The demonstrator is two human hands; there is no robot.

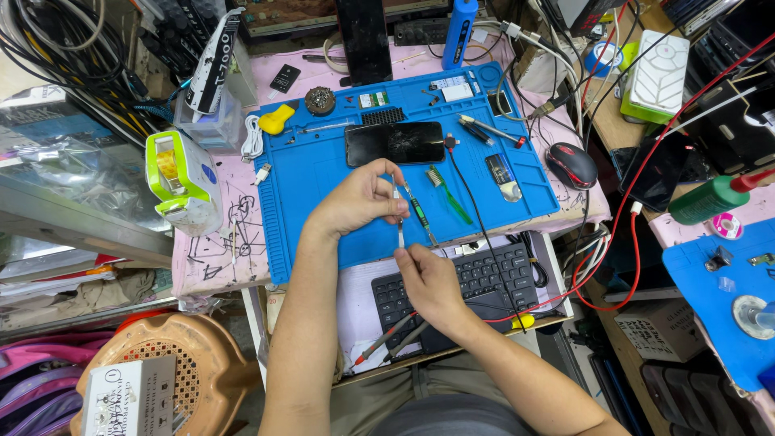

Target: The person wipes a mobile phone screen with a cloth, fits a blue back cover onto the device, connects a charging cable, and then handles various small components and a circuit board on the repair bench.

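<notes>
Right hand (428, 278) pinches the lower end of a thin white tool (399, 214), probe leads tucked under its palm; left hand (359, 198) pinches the upper end, both over the blue mat's (311, 173) near edge. Phone (395, 143) lies beyond, closed & untouched, so work on it looks not yet begun.

Cluttered pink-topped workbench (242, 234), orange plastic stool (202, 363) beneath.

Operator body: two bare arms, no sleeves.
Left hand (363, 202) and right hand (432, 282) ungloved, no rings or watch visible; khaki trousers and grey shirt hem at bottom edge.
</notes>
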